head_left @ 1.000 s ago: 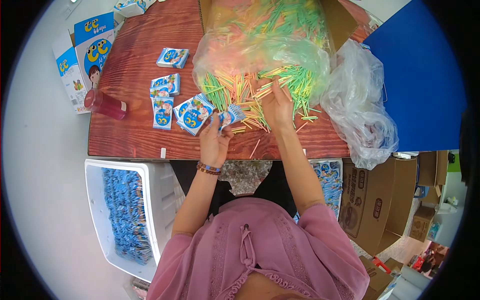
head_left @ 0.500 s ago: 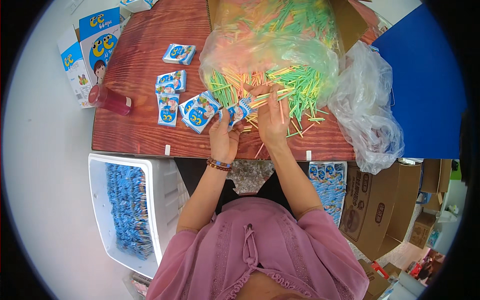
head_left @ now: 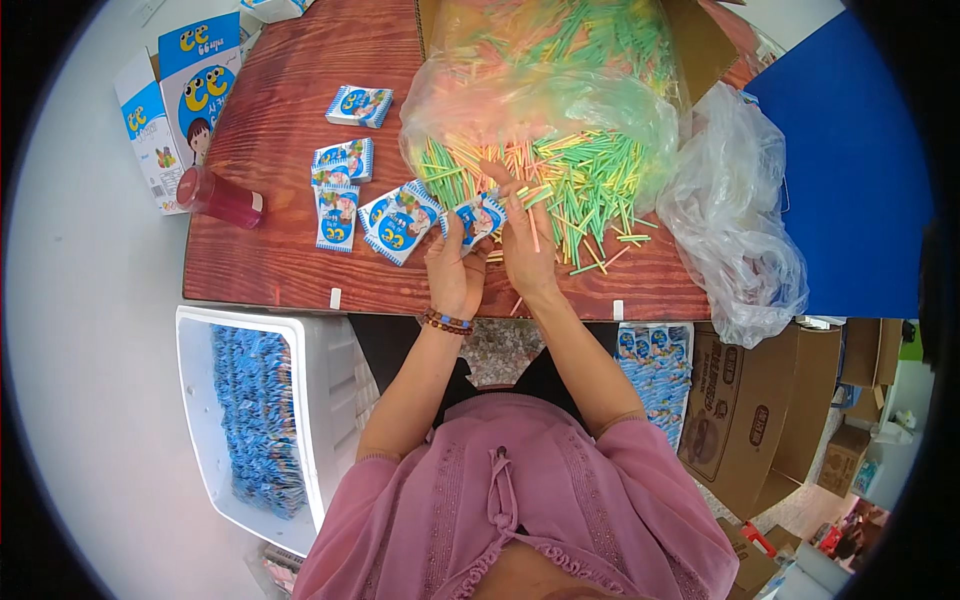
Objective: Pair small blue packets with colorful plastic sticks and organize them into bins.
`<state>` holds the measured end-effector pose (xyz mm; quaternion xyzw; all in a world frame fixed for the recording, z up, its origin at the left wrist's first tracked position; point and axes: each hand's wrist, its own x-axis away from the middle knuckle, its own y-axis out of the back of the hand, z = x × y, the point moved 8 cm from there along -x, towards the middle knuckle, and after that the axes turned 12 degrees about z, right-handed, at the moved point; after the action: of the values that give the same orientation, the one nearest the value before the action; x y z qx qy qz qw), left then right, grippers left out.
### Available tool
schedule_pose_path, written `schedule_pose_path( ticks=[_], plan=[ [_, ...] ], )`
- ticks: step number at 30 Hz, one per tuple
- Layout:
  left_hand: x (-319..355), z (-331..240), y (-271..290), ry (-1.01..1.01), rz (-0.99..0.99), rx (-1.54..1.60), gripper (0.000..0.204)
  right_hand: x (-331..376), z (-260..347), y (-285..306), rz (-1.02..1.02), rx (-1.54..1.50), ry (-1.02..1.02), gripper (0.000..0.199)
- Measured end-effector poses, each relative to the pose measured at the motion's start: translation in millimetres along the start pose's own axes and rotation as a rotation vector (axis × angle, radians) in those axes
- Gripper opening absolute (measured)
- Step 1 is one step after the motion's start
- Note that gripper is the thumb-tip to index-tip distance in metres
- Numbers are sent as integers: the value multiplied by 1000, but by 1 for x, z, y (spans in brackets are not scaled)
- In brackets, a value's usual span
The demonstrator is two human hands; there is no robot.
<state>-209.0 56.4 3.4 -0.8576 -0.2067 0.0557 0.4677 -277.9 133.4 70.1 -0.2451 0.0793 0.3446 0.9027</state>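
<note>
My left hand [head_left: 455, 272] holds a small blue and white packet [head_left: 474, 217] above the near edge of the wooden table [head_left: 290, 130]. My right hand [head_left: 524, 250] is right beside it, pinching a thin orange stick [head_left: 532, 228] against the packet. Just beyond my fingers lies a heap of green, yellow and orange sticks [head_left: 570, 175] spilling from a clear plastic bag [head_left: 540, 70]. More blue packets [head_left: 395, 220] lie flat on the table to the left of my left hand.
A red cylinder [head_left: 220, 197] lies at the table's left, near blue and white cartons [head_left: 180, 90]. A white bin [head_left: 255, 410] filled with blue packets stands below left. An empty crumpled plastic bag [head_left: 735, 220] and brown cardboard boxes [head_left: 760, 420] are at right.
Both hands drew back from the stick pile toward the table's near edge and came together. The right hand now has one orange stick at the packet held by the left.
</note>
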Motion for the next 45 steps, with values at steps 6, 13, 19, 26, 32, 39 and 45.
schedule_pose_path(
  ticks=[6,13,19,26,32,39,45],
  plan=[
    [-1,1,4,7,-53,41,26,-4,-4,1,8,-296,-51,31],
    [-13,13,13,9,53,214,21,-23,-1,2,182,-219,-50,41],
    [-17,15,16,19,60,250,21,-31,9,9,142,-101,-72,45],
    [-13,15,13,31,112,301,21,-20,13,-6,180,323,-50,49],
    [-12,11,14,36,76,213,22,-20,-1,6,312,231,-176,47],
    [-5,1,16,51,74,237,27,-12,26,2,187,250,-121,42],
    [26,-33,47,11,73,283,25,49,11,4,904,1099,-405,15]
  ],
)
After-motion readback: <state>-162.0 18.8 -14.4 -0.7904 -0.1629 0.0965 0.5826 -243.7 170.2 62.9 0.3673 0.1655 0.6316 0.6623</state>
